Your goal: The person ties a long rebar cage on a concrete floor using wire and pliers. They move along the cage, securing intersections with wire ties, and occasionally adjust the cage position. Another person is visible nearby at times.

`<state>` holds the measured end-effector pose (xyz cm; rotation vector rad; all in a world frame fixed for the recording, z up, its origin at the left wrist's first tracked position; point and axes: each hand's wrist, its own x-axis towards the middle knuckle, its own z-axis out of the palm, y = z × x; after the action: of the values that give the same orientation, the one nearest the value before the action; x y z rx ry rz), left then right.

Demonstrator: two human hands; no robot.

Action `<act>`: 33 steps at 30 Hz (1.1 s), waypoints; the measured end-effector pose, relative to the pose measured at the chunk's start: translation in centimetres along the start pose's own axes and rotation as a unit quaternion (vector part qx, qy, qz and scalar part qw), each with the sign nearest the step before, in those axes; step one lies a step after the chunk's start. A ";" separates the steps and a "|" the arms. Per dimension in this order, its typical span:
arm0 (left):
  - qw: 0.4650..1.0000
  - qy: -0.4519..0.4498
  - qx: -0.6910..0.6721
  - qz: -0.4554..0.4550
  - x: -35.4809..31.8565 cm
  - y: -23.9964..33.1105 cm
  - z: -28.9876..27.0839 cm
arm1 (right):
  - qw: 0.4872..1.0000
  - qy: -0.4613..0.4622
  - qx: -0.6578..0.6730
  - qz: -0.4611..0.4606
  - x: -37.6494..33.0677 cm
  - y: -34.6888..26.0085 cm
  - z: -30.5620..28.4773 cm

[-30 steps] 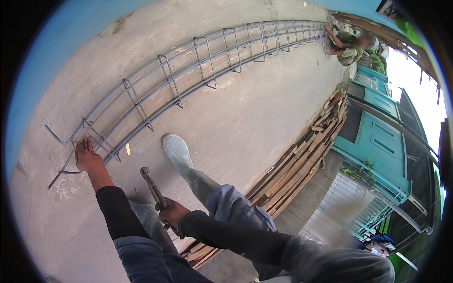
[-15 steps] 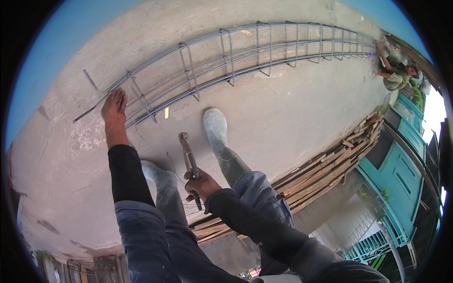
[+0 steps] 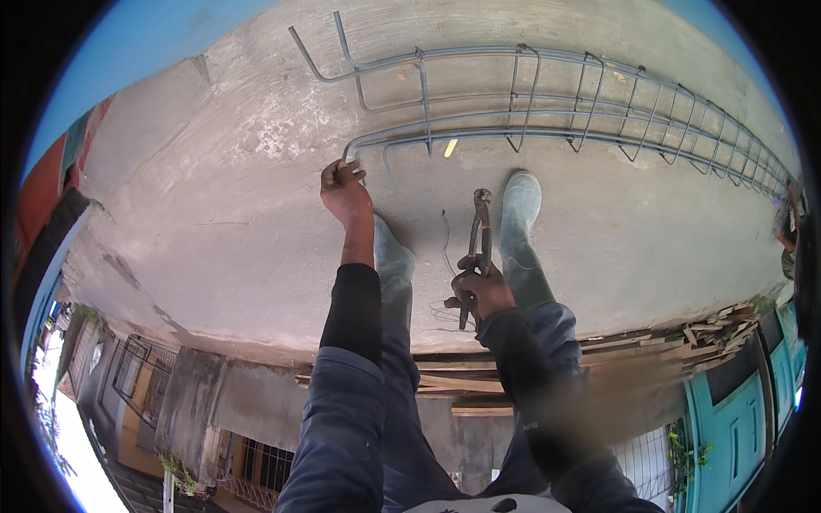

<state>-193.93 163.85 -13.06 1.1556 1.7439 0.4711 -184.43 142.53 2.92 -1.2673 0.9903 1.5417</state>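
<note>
A long rebar cage (image 3: 479, 132) of grey bars and square stirrups lies across the concrete ahead of me. My left hand (image 3: 345, 190) is closed around the bent end of its nearest bar, at the cage's left end. Two farther bar ends, also bent, point away from me. In my right hand (image 3: 486, 289) is a pair of pincers (image 3: 481, 224), jaws pointing away from me and apart from the cage. Thin loose wire (image 3: 446, 244) trails beside that hand; whether the fingers hold it too, I cannot tell.
My rubber boots (image 3: 522, 209) stand on the concrete floor (image 3: 256, 231), near the cage. Wooden planks (image 3: 462, 385) lie piled behind my legs and to the right. At the cage's far right end, part of another person (image 3: 788, 227) shows.
The view has swung, so the cage and both hands sit farther right. My left hand now grips a bent bar end; the bars at that end have turned. The pincers stay in my right hand.
</note>
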 end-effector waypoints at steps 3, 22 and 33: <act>0.992 -0.086 0.084 -0.041 -1.9 3.9 2.8 | 1.000 0.009 -0.002 0.009 0.1 0.1 -0.7; 0.867 -0.377 -0.030 -0.324 -17.6 8.7 -5.4 | 0.991 -0.063 -0.022 -0.117 -0.5 1.1 -0.1; 0.943 -0.141 -0.035 -0.298 -21.5 6.0 -10.9 | 0.924 0.217 -0.304 -0.081 7.2 2.4 -4.4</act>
<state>-198.33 150.10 7.20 0.5594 1.6996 -0.0056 -186.06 138.64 -4.74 -2.1418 0.6483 1.5217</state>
